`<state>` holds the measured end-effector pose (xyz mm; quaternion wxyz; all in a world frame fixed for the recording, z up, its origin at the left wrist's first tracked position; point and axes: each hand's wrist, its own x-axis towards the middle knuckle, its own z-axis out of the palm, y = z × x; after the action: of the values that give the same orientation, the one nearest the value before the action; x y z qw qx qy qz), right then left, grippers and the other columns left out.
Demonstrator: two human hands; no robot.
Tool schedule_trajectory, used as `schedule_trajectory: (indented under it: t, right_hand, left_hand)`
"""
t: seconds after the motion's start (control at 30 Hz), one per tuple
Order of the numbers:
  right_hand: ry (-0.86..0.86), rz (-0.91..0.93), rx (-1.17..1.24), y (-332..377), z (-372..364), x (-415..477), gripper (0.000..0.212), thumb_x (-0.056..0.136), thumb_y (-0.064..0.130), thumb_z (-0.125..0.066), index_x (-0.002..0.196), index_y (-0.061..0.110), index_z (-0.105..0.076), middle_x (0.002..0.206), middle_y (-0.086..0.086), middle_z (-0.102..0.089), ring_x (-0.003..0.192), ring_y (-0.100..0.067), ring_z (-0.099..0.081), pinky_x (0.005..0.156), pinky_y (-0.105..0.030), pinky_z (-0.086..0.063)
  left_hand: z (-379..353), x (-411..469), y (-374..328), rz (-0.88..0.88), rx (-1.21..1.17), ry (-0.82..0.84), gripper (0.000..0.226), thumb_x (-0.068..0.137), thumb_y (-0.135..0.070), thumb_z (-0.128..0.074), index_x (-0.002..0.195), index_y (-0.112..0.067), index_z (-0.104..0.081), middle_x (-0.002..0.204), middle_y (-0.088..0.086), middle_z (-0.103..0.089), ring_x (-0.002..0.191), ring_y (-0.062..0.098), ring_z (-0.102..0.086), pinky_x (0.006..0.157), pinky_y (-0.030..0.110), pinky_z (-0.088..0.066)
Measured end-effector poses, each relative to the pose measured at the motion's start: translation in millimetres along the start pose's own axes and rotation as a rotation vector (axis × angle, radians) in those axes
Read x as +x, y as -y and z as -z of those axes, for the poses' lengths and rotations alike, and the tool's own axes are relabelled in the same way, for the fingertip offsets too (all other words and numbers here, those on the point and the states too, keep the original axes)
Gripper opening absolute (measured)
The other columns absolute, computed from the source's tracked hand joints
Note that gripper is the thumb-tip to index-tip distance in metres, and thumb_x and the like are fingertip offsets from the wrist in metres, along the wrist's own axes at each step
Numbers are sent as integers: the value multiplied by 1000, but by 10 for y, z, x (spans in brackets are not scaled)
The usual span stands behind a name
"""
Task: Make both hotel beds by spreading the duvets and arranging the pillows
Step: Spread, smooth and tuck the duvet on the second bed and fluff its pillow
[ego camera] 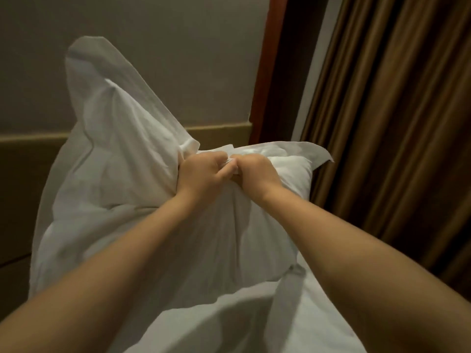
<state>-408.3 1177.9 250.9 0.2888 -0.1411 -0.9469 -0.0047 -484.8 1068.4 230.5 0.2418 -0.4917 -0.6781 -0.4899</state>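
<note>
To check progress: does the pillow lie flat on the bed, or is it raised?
The pillow is raised. The left hand and right hand grip its cover together; one corner stands high before the wall.

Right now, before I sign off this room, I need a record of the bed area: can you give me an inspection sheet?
Surface: white bed sheet, rumpled.
Job's things: white pillow held up, its case loose at the top.
Clutter: nothing seen.
Grippers: left hand and right hand side by side, both gripping the pillow's fabric.
Cables: nothing seen.
Surroundings: grey wall, tan panel on the left, brown curtain on the right.
</note>
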Motion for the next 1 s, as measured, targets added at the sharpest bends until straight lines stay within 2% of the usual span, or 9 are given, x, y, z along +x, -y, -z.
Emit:
schedule_trajectory:
  t: [0.2,0.3,0.47,0.6,0.7,0.77,0.87,0.93,1.0]
  right_hand:
    - [-188,41,-107,-132,1974,-934,24,93,33,-54,97,16,-70,103,-11,-68,98,-31,-59,85,-39,-44]
    - [-266,72,-245,-187,2879,-1492,26,94,32,-53,107,15,-67,107,-13,-68,102,-32,-61,87,-38,-45]
    - [-310,-60,-450,-414,4002,-2427,28,97,39,-48,116,23,-62,114,-6,-67,109,-27,-59,89,-34,-42]
    - [-334,-240,-443,-680,4380,-3385,29,97,34,-47,121,27,-61,119,-4,-66,111,-23,-59,90,-29,-40]
    - [-319,-377,-466,-880,4491,-4040,31,98,31,-43,124,29,-59,123,-3,-64,113,-24,-57,81,-28,-37]
    - [-287,-476,-441,-1044,4520,-4402,30,97,36,-43,121,32,-61,122,-1,-64,112,-23,-57,77,-27,-34]
    - [-247,-604,-396,-1319,4512,-4887,28,95,41,-46,114,29,-63,116,2,-66,108,-21,-59,84,-30,-42]
    - [-241,-710,-441,-1556,4478,-5205,30,95,47,-45,105,26,-65,104,1,-68,97,-23,-61,76,-33,-43]
    - [-254,-863,-436,-1819,4413,-5497,31,92,51,-45,94,26,-64,93,2,-67,90,-24,-61,67,-32,-40]
  left_hand:
    - [300,107,-1909,-299,-49,-218,52,87,-34,-57,50,-33,-21,44,-16,-25,44,-1,-31,49,11,-24]
    - [392,54,-2851,-412,-123,-292,55,88,-27,-61,50,-35,-23,45,-18,-26,48,-4,-39,52,11,-25]
    - [388,-149,-4235,-436,-210,-230,46,90,-39,-52,50,-29,-31,49,-12,-34,52,7,-35,60,24,-20]
    - [65,-538,-5006,-500,-277,-122,38,89,-41,-47,59,-19,-42,59,-5,-42,63,17,-45,65,28,-25]
    - [-307,-856,-5411,-541,-282,-102,35,88,-43,-44,63,-18,-44,65,3,-47,65,21,-45,66,30,-27]
    - [-608,-1036,-5636,-558,-278,-76,36,90,-42,-49,62,-20,-43,63,1,-47,61,19,-46,63,29,-25]
    - [-953,-1244,-5925,-690,-292,-6,34,89,-42,-47,64,-20,-50,65,-5,-49,62,18,-51,62,29,-28]
    - [-1140,-1431,-6144,-784,-163,94,22,86,-40,-52,83,-21,-63,83,-5,-58,81,19,-58,69,31,-35]
    - [-1315,-1652,-6314,-694,-193,257,22,89,-33,-53,106,-23,-63,107,-4,-61,100,19,-57,80,31,-34]
